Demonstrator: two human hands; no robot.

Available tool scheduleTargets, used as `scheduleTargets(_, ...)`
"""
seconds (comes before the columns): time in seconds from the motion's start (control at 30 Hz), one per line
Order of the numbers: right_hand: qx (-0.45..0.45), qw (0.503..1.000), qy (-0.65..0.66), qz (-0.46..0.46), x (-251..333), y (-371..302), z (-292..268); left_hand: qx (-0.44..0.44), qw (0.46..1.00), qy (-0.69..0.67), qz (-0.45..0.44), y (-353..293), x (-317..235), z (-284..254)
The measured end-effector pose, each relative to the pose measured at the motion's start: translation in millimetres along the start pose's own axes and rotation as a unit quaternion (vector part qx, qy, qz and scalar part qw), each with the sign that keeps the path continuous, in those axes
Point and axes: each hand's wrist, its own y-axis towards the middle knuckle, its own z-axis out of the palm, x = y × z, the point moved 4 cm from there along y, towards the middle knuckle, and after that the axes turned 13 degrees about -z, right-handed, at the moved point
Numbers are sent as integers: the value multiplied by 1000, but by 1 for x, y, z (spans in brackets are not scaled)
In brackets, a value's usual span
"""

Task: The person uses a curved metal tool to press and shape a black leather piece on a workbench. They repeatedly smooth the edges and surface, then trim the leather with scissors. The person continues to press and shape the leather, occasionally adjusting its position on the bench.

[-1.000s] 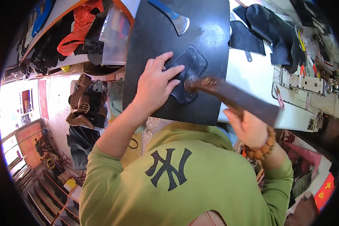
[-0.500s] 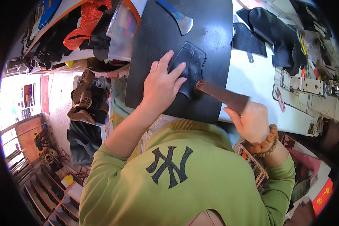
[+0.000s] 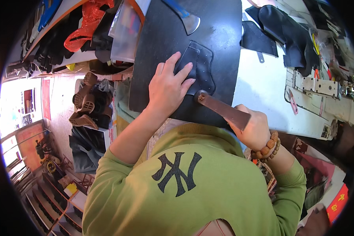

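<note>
My left hand [image 3: 167, 84] lies with fingers spread on the left side of a black stitched leather piece [image 3: 202, 69], pressing it flat on a black board [image 3: 157, 39]. The leather has a curved right edge and a seam across its upper part. My right hand [image 3: 253, 128], with a beaded bracelet at the wrist, is closed round a brown hammer [image 3: 224, 108]. Its rounded dark end rests at or just above the leather's lower edge; contact cannot be made out. The hand hides the part it grips.
A blue-handled tool with a broad metal blade [image 3: 190, 23] lies on the board's far part. Black leather pieces [image 3: 259, 39] and a pink-handled cutter [image 3: 292, 103] lie on the white table [image 3: 259, 86] at right. Shoes [image 3: 84, 102] and a red bag [image 3: 82, 29] are at left.
My right hand and the hammer have shifted left and toward me, and the hammer's end moved down to the leather's lower edge. My left hand stays almost still.
</note>
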Motion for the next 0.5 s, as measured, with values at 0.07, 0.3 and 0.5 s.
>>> scheduleTargets(0.07, 3, 998, -60, -7, 2, 0, -4, -11, 1000, -1, 11, 1, 0, -1)
scheduleTargets(0.3, -5, 1000, 21, 21, -8, -5, -5, 3, 1000, -2, 22, -1, -1, -1)
scheduleTargets(0.5, -97, 995, -3, -17, -14, -10, -20, 11, 1000, -1, 12, 0, -2, -3)
